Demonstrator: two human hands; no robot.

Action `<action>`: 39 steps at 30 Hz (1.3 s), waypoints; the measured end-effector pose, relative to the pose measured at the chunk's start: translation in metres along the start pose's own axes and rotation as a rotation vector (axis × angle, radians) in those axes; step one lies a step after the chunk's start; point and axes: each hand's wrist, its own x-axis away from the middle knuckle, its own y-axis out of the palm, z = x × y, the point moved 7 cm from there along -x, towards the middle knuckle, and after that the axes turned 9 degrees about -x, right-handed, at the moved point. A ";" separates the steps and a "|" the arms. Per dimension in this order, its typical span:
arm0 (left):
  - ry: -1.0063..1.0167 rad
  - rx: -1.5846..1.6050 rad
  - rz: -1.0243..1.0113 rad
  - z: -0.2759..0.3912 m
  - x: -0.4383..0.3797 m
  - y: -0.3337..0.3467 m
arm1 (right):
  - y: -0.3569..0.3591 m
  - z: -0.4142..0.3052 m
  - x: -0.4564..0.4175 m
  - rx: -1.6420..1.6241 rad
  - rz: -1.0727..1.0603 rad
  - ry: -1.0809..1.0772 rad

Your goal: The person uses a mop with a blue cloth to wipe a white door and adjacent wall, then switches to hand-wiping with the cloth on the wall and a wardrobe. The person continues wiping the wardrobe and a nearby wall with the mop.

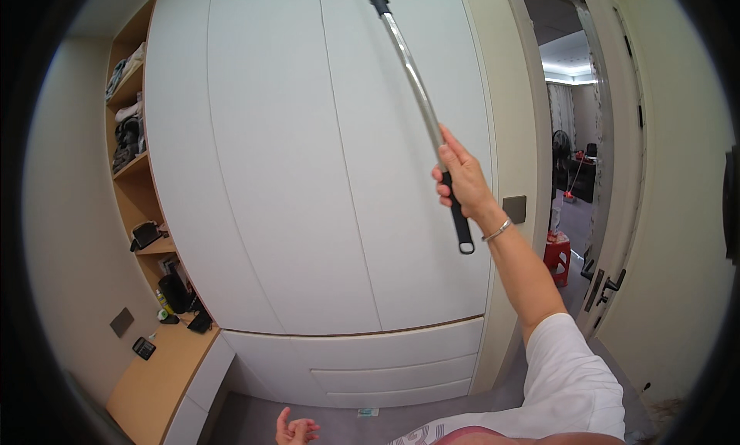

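My right hand (462, 176) is raised and closed around a telescopic metal pole (411, 69), just above and over its black handle, which ends in a hanging loop. A black locking collar joins the pole's sections near the top edge of the view; the pole's far end is out of the frame. Behind the pole stand the tall white wardrobe doors (277, 156); whether the pole touches them I cannot tell. Low in the view, my left hand (296, 427) holds nothing, its index finger extended and the others partly bent.
A wooden desk (167, 370) with a calculator (144, 348) is at lower left, below open shelves holding bags and cloth. White drawers (404, 364) lie under the wardrobe. On the right are a doorway, a door handle (615, 280) and a red stool (557, 260).
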 end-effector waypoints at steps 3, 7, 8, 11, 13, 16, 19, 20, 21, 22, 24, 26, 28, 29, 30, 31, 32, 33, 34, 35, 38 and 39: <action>-0.012 -0.004 -0.010 -0.004 0.008 -0.007 | 0.038 0.004 0.011 -0.166 -0.078 0.046; -0.033 -0.032 0.008 0.000 0.020 -0.008 | 0.072 0.004 0.010 -0.281 -0.129 0.006; -0.025 -0.045 0.011 0.003 0.024 -0.007 | 0.078 0.003 0.008 -0.328 -0.145 -0.012; -0.017 -0.059 0.034 0.007 0.033 -0.010 | 0.084 -0.005 -0.003 -0.365 -0.150 -0.118; -0.038 -0.026 0.046 0.000 0.036 -0.015 | 0.077 -0.014 -0.022 -0.297 -0.114 -0.236; -0.053 -0.035 0.069 -0.010 0.040 -0.026 | 0.046 -0.030 -0.040 0.015 0.100 -0.322; -0.065 -0.039 0.083 -0.017 0.045 -0.030 | 0.021 -0.057 -0.042 0.216 0.181 -0.426; -0.067 -0.035 0.082 -0.020 0.045 -0.031 | 0.013 -0.063 -0.044 0.277 0.192 -0.442; -0.068 -0.032 0.079 -0.023 0.045 -0.031 | 0.006 -0.067 -0.047 0.327 0.210 -0.451; -0.070 -0.028 0.075 -0.026 0.044 -0.029 | -0.001 -0.072 -0.049 0.378 0.229 -0.459; -0.079 -0.007 0.093 -0.030 0.043 -0.026 | -0.013 -0.077 -0.053 0.440 0.254 -0.457; 0.103 -0.180 0.031 -0.040 0.036 -0.029 | -0.031 -0.079 -0.060 0.456 0.283 -0.446; 0.479 -0.536 -0.114 -0.078 0.023 -0.037 | -0.048 -0.084 -0.066 0.475 0.313 -0.441; 0.486 -0.555 -0.112 -0.087 0.019 -0.034 | -0.058 -0.084 -0.070 0.461 0.321 -0.437; 0.493 -0.577 -0.107 -0.088 0.018 -0.029 | -0.066 -0.084 -0.074 0.444 0.328 -0.433; 0.500 -0.599 -0.101 -0.089 0.016 -0.026 | -0.073 -0.085 -0.077 0.425 0.335 -0.428; 0.450 -0.469 -0.061 -0.092 0.014 -0.026 | -0.077 -0.087 -0.080 0.400 0.334 -0.443; 0.397 -0.336 -0.027 -0.087 0.014 -0.017 | -0.082 -0.090 -0.085 0.398 0.334 -0.451; 0.343 -0.208 0.009 -0.079 0.017 -0.007 | -0.086 -0.092 -0.090 0.390 0.335 -0.457; 0.287 -0.080 0.046 -0.071 0.020 0.002 | -0.091 -0.093 -0.095 0.381 0.336 -0.463; 0.138 0.149 0.112 -0.065 0.024 0.015 | -0.098 -0.103 -0.110 0.270 0.304 -0.416; 0.094 0.120 0.106 -0.066 0.025 0.017 | -0.100 -0.103 -0.115 0.199 0.274 -0.386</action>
